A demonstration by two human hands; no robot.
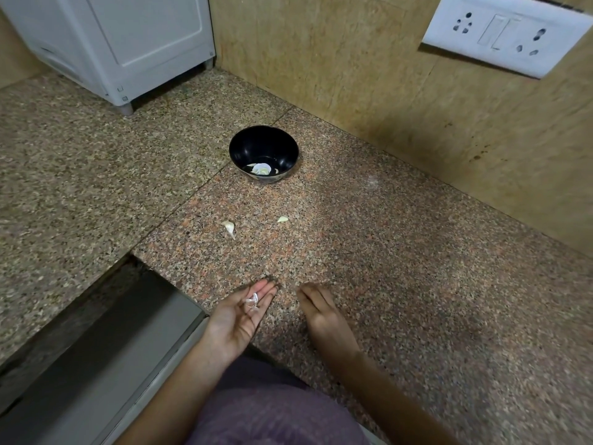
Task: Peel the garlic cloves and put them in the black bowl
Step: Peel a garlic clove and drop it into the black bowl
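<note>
I see the black bowl upright at mid-frame holding pale peeled garlic, with two loose cloves lying apart on the desk below it.

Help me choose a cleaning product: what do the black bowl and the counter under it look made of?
The black bowl has a smooth, glossy finish. Soft highlights on its inner wall suggest plastic or glazed ceramic, and I cannot tell which. The counter shows speckled brown, pink and black grains with straight seams between slabs, so it is most likely polished granite.

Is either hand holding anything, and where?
The left hand carries what looks like garlic skin loose on its open fingers; the right hand holds nothing.
</note>
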